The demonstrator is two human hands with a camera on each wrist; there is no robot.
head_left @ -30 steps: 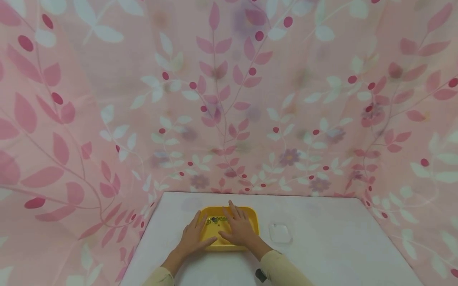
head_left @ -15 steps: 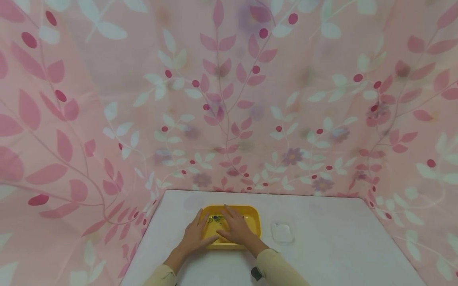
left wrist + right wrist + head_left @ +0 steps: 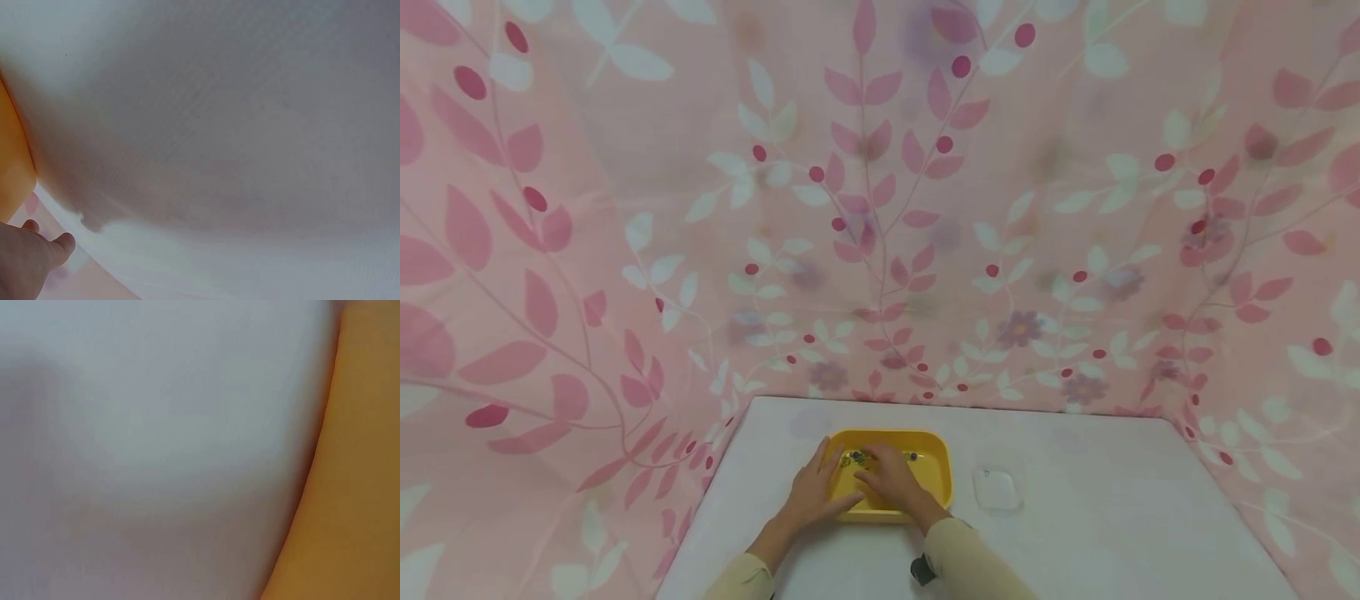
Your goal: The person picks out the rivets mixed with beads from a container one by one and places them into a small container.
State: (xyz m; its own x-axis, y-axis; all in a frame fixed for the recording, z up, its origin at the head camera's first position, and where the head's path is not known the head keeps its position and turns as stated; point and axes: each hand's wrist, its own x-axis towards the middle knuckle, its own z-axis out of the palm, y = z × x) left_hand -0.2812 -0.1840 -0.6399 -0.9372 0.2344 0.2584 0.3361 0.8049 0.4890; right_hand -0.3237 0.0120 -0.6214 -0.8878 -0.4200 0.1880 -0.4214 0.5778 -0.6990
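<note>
A yellow tray point(image 3: 937, 482) lies on the white table, with a cluster of small shiny green and dark beads point(image 3: 855, 458) toward its back left. One dark blue bead point(image 3: 913, 457) sits apart on the right. My left hand point(image 3: 814, 493) rests along the tray's left side, fingers extended and thumb over the front rim; part of it shows low in the left wrist view. Inside the tray, my right hand point(image 3: 895, 479) has its fingers bent beside the cluster, thumb apart from them. Whether its fingertips touch beads is too small to tell. The right wrist view shows only tray wall and table.
To the right of the tray stands a small clear dish point(image 3: 997, 490) with a tiny item near its back left corner. A dark object point(image 3: 922, 570) shows beside the right sleeve. Pink leaf-patterned curtains point(image 3: 880, 250) enclose the table at the back and sides.
My right hand has drawn leftward and its fingers have gone from spread to bent near the cluster. The lone dark bead on the right has come into view. The left hand stays nearly still.
</note>
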